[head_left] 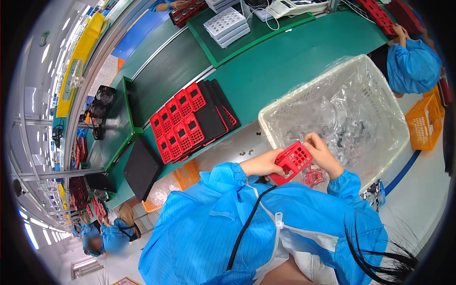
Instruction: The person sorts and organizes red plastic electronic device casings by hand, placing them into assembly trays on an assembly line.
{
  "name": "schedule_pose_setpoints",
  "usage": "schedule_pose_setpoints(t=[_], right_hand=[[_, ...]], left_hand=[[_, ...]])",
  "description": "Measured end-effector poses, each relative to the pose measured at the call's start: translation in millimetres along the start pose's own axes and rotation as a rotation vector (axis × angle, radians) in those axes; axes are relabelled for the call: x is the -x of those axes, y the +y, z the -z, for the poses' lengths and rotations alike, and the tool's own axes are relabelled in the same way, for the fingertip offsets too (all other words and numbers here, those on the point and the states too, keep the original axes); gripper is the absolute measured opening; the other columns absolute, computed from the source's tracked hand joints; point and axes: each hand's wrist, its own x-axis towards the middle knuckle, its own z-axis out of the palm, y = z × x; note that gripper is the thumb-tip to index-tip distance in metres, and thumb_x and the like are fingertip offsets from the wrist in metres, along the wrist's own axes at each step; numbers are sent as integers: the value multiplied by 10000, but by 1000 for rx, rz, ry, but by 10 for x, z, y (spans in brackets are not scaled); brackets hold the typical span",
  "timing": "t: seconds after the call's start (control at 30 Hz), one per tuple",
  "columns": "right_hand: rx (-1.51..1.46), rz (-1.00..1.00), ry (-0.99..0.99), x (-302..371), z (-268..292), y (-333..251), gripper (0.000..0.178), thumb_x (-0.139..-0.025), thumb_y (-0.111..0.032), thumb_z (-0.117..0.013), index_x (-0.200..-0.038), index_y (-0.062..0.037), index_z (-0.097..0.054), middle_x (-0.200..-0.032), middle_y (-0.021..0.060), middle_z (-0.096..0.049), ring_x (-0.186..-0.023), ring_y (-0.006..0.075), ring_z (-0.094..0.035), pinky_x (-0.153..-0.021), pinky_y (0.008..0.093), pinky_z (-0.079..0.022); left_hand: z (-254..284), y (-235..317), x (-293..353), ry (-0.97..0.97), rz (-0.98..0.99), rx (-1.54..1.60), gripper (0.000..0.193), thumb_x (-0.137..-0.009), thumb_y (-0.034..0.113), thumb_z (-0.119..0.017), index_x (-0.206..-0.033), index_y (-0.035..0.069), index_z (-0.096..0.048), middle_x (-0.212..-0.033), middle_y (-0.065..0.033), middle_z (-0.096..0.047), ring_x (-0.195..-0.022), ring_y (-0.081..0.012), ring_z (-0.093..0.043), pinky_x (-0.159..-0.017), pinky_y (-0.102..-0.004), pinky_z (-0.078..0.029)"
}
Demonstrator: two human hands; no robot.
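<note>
In front of my chest, over the near rim of a white crate, I hold a red plastic housing (295, 160) with rows of square holes and a larger opening. My left hand (264, 163) is closed around its left side. At its upper right edge my right hand (321, 151) has its fingers curled and pinched against the plastic; the fingertips are partly hidden. Below the housing, another red piece (312, 176) lies inside clear plastic. The white crate (271, 129) is lined with a clear bag (349, 107) holding small dark and shiny parts.
Red housings (183, 124) stand in rows on stacked black trays (212, 115) on the green bench (285, 61). White trays (227, 26) are stacked farther back. A black panel (142, 166) leans at left. Orange baskets (424, 124) flank me. A co-worker (413, 66) sits at far right.
</note>
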Motion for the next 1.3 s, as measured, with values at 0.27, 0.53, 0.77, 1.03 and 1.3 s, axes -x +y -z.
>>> schedule_pose_setpoints(t=[0.27,0.53,0.77,1.03,1.3], right_hand=[[492,179,233,34,458,564,143,-840,-109,-603,-917,-1,-552,-776,102,-575,-703,212,-530,-669,307,-440],[-301,-92,-58,192,-706,60,254,-962,-229,-492,-868,-2,-558,-752,55,-591,-687,150,-553,-679,293,-458],[-545,-53,188,150,-790,-39,361,-992,-274,-409,-770,-20,-536,-683,72,-565,-630,135,-530,-618,268,-429],[-310,-440,468,378,-192,782,195,-861,-138,-539,-992,3,-574,-865,93,-606,-724,160,-555,-680,275,-450],[786,776,-171,-260,-784,-335,432,-700,-22,-675,-1122,-75,-599,-1116,133,-615,-1029,336,-589,-836,374,-511]], left_hand=[[-8,-103,79,35,-222,246,556,-770,73,-671,-1260,58,-407,-1069,-65,-591,-936,-140,-591,-701,-296,-518],[-356,258,-171,527,-569,657,614,-855,0,-588,-1378,112,-288,-1133,-74,-570,-875,-147,-595,-669,-284,-517],[-297,209,-137,587,-573,699,539,-863,31,-582,-1335,108,-334,-1142,-98,-556,-1000,-195,-572,-765,-339,-519],[162,150,195,332,-371,782,433,-889,220,-603,-1273,102,-440,-1155,-77,-585,-1016,-195,-607,-783,-360,-523],[116,-322,773,155,77,986,527,-873,491,-577,-1180,66,-514,-1030,-126,-633,-866,-232,-636,-712,-364,-532]])
